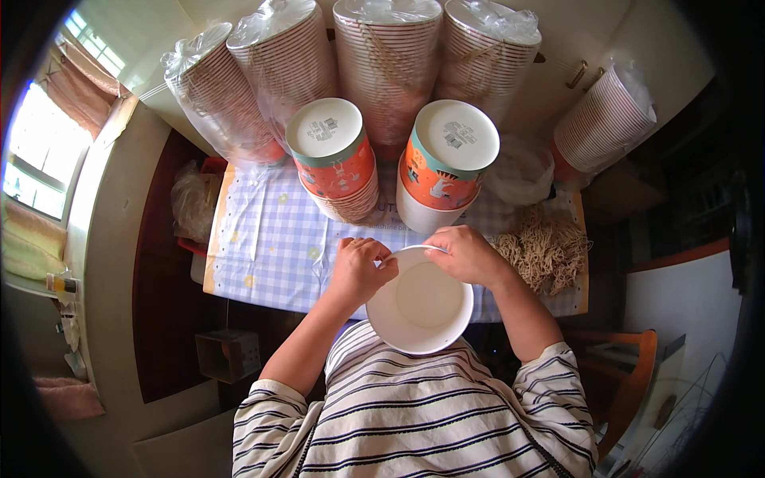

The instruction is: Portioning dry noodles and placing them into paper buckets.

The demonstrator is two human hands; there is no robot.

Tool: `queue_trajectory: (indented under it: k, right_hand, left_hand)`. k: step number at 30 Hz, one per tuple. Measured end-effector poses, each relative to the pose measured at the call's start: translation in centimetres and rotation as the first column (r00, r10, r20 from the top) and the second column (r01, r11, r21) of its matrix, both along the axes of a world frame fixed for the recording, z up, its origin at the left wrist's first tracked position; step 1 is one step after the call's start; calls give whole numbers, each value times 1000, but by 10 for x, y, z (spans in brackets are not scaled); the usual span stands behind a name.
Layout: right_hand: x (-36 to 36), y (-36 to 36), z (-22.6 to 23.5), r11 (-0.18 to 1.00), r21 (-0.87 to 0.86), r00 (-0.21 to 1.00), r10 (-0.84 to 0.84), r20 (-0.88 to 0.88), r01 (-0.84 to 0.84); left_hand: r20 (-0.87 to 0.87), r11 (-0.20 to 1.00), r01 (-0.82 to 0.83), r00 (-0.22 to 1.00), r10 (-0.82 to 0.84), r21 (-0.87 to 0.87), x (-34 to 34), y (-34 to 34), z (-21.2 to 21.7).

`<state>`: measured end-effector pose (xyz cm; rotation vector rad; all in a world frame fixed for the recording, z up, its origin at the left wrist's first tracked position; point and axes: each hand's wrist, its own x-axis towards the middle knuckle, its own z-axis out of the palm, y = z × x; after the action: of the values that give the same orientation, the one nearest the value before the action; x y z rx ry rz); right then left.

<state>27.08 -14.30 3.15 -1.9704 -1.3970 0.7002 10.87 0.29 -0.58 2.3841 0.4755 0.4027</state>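
A white paper bucket [418,307] tilts its open mouth toward me, close against my striped shirt at the table's front edge. My right hand [464,255] pinches its far rim between thumb and fingers. At the rim's far left, my left hand [360,269] is closed, with curled fingers pressed to the edge. Whether a strand of string lies between my fingertips is too small to tell. Just beyond my hands stand two upside-down stacks of orange printed paper buckets, a left stack [338,171] and a right stack [445,171].
Tall bagged bucket stacks [388,72] line the table's back, and another bagged stack [603,123] stands at the far right. A heap of beige twine loops [546,248] lies on the checked tablecloth [275,255]. A wooden chair [637,374] is at the right, a cardboard box [229,354] at the lower left.
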Motion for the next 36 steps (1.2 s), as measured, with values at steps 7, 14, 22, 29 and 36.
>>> queue_trajectory:
  k: [7, 14, 22, 29, 36]
  right_hand:
    - [1, 0, -2, 1000, -12, 1000, -3, -10, 3]
    - [6, 4, -11, 998, -58, 999, -12, -40, 10]
    - [24, 15, -56, 997, 11, 992, 76, -105, -75]
    - [58, -14, -80, 990, -5, 956, -137, -258, 140]
    - [87, -88, -115, 916, -256, 949, -279, 148, 309]
  left_hand:
    - [-3, 999, 8, 1000, -8, -45, -6, -1, -1]
    - [-74, 981, -85, 995, 73, -175, -1, -3, -2]
    - [-187, 978, -157, 966, 181, 136, 22, -3, -39]
    - [-159, 975, -222, 963, 220, 3, 15, 16, -74]
    - [-136, 962, -252, 962, 237, -108, -3, 16, -78]
